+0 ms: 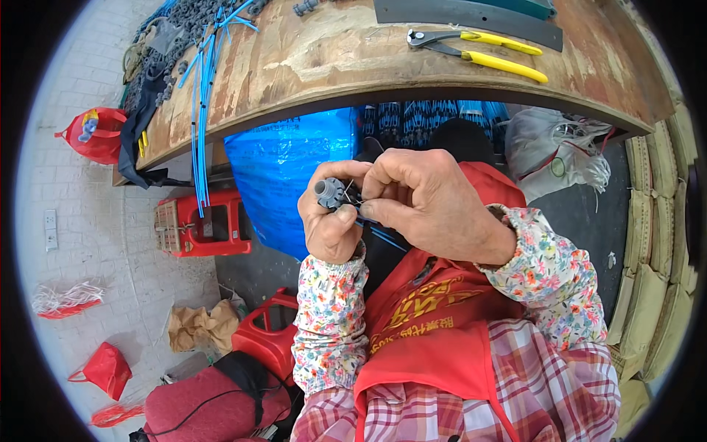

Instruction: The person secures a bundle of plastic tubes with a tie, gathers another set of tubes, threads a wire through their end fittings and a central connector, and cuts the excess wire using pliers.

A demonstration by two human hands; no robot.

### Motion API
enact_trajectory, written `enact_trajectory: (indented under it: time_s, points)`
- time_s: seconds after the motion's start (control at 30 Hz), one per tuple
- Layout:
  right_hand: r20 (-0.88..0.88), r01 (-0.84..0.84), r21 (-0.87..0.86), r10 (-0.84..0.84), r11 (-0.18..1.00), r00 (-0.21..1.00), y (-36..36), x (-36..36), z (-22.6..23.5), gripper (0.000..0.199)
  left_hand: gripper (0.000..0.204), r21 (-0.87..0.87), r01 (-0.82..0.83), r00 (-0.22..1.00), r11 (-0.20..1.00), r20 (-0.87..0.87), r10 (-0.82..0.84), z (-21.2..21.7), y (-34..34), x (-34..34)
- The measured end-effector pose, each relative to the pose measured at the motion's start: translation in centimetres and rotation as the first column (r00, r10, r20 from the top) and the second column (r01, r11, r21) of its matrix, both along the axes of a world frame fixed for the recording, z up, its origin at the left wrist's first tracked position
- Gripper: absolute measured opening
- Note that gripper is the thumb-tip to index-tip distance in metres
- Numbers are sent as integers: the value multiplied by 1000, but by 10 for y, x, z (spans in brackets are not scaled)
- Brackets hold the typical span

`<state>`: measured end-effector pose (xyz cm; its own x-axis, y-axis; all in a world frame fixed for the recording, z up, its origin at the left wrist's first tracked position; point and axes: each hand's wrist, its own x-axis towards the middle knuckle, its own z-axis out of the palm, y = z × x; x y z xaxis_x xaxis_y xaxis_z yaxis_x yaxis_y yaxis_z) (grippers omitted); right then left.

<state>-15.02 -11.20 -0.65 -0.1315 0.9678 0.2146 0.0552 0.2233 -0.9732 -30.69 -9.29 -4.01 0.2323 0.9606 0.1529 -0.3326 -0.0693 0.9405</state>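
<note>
My left hand (333, 234) is closed around a grey, ribbed plastic piece (331, 193) with a round end and a ring of small teeth or slots. My right hand (442, 202) reaches over from the right, thumb and forefinger pinched at the piece's side. A thin, pale, wire-like strand shows by those fingertips; its kind is too small to tell. Thin blue rods (386, 237) stick out below the hands, and their far ends are hidden. Both hands are held above my lap, in front of the table's edge.
On the worn wooden table (309, 62) lie yellow-handled nippers (479, 55), a dark metal strip (471, 23), blue rods (205, 110) overhanging the edge, and heaped grey pieces (184, 37). Beneath are a blue bag (283, 169) and a white sack (552, 144). Red stools (221, 228) stand left.
</note>
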Motion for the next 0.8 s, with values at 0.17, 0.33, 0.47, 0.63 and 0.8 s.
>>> enact_trajectory:
  time_s: [0.17, 0.33, 0.47, 0.63, 0.8]
  points:
    - [91, 195, 363, -243, 911, 966, -2, -4, -11, 14, 45, 77, 5, 1000, 997, 27, -7, 1, 5, 15]
    - [45, 123, 488, -165, 864, 985, 6, 20, -8, 16, 37, 196, 29, 998, 980, 41, -37, 15, 16, 28]
    - [242, 265, 473, -413, 840, 878, 7, 93, 11, 17, 37, 178, 121, 972, 977, 178, -153, 12, 36, 26]
    - [491, 173, 620, -550, 765, 675, 22, 170, 16, 25, 34, 154, 178, 980, 972, 60, -189, 0, 38, 25]
    - [708, 18, 549, -476, 836, 521, 42, 154, 8, 30, 35, 85, 292, 953, 953, 61, -297, -12, 32, 32]
